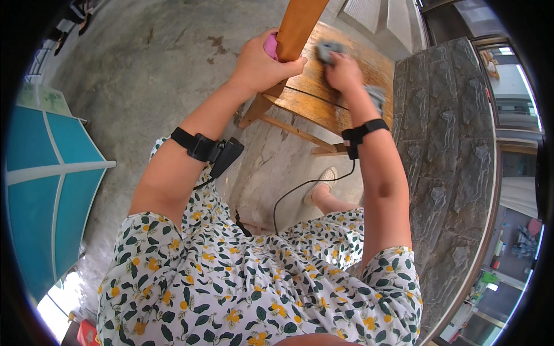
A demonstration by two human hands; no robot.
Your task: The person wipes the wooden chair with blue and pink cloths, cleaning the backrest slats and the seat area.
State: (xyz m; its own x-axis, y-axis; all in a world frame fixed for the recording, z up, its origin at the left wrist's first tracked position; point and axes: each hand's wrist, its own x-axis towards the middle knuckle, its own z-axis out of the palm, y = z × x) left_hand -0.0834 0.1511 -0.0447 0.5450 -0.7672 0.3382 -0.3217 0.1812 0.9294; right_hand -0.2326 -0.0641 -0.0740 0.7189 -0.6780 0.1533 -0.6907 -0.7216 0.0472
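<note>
My left hand (262, 65) is wrapped around a brown wooden upright (298, 26) of what looks like a chair. A pink cloth (271, 45) shows between that palm and the wood. My right hand (344, 71), slightly blurred, grips a grey cloth (330, 51) against the varnished plank seat (316, 101). A second bunched grey piece (376, 96) lies by my right forearm; I cannot tell whether it is part of the same cloth. The seat has a dark gap between its planks and a glossy surface, with light wooden rails (298, 132) below.
Grey stone tiles (446, 138) run along the right, beside windows (513, 91). Pale stepped blocks (381, 21) stand behind the seat. A teal panelled canopy (56, 164) is at the left. A black cable (298, 187) hangs from my right wrist strap. A person's feet (69, 34) show at the upper left.
</note>
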